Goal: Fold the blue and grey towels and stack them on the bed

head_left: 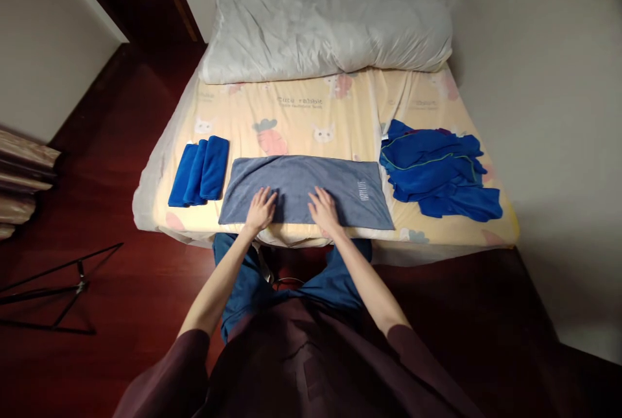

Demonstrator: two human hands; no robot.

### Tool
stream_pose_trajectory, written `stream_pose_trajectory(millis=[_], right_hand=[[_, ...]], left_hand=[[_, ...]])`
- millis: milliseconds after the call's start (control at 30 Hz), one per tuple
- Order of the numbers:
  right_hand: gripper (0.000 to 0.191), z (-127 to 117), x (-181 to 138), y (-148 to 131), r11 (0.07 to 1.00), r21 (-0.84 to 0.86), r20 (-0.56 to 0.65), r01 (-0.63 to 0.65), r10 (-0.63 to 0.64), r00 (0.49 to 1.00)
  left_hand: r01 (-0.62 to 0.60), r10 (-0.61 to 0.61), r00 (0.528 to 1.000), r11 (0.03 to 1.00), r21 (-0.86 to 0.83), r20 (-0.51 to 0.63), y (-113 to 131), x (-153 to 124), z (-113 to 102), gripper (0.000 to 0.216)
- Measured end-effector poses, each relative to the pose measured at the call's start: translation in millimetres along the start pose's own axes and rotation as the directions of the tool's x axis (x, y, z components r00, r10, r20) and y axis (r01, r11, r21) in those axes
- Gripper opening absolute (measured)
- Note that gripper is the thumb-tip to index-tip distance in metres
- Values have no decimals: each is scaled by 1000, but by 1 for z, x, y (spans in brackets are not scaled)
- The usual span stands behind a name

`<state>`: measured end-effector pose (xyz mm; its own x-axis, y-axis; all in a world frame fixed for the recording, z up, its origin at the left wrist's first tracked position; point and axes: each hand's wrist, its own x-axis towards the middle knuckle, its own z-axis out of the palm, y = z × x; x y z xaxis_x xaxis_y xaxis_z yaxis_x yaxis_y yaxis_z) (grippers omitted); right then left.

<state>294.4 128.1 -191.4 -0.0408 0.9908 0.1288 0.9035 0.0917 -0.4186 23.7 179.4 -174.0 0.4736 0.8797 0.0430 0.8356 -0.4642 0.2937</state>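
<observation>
**Q:** What is found to the left of the hands?

**A:** Three folded blue towels (pixel 199 172) are laid side by side on the printed bed sheet (pixel 301 116), well apart from the left hand (pixel 261 209). Farther left, a black folding stand (pixel 58 288) is seen on the dark floor.

**Q:** How are the hands set?

**A:** The left hand is laid palm down, fingers spread, on the grey towel (pixel 350 188). The right hand (pixel 324 209) is laid the same way, near it. Nothing is gripped by either hand. The grey towel is spread flat along the near edge of the bed, under both hands and extending past each.

**Q:** What is found to the right?

**A:** A loose heap of blue towels (pixel 437 175) is piled just beside the grey towel's right end. Contact between them cannot be confirmed.

**Q:** How much is judged done?

**A:** Three pieces are judged finished. One is laid out flat and not yet folded. The heap is left unsorted.

**Q:** Is anything in the way?

**A:** A white pillow (pixel 330 13) is laid across the bed, well beyond the hands. No obstruction is seen on the grey towel.
</observation>
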Motion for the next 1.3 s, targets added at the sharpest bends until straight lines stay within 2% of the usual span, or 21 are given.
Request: stream_pose_trajectory(millis=[100, 167, 233, 367, 633, 933, 1067, 1300], right_hand=[[49, 41, 23, -49, 997, 9, 122, 71, -72, 990], [52, 58, 28, -59, 996, -3, 149, 89, -88, 985], [53, 63, 28, -55, 994, -24, 131, 109, -105, 986], [58, 50, 20, -20, 994, -57, 78, 92, -87, 993], [62, 17, 10, 75, 981, -166, -8, -97, 97, 995], [66, -25, -15, 173, 887, -270, -85, -374, 365, 927], [67, -35, -21, 194, 854, -291, -107, -432, 419, 901], [65, -37, -21, 196, 846, -295, -128, -444, 426, 896]], left_hand=[[7, -8, 996, 1000, 12, 91, 28, 18, 30, 59], [38, -40, 995, 999, 16, 92, 32, 21, 44, 61], [52, -52, 997, 999, 14, 52, 26, 21, 51, 61], [120, -119, 992, 993, 7, -39, 0, 16, 51, 64], [340, -335, 934, 940, 22, -122, -50, 7, 36, 66], [480, -470, 869, 877, 32, -157, -87, 5, 19, 69], [506, -498, 855, 862, 27, -147, -100, 7, 17, 72], [485, -480, 859, 875, -18, -176, -102, 9, 15, 74]])
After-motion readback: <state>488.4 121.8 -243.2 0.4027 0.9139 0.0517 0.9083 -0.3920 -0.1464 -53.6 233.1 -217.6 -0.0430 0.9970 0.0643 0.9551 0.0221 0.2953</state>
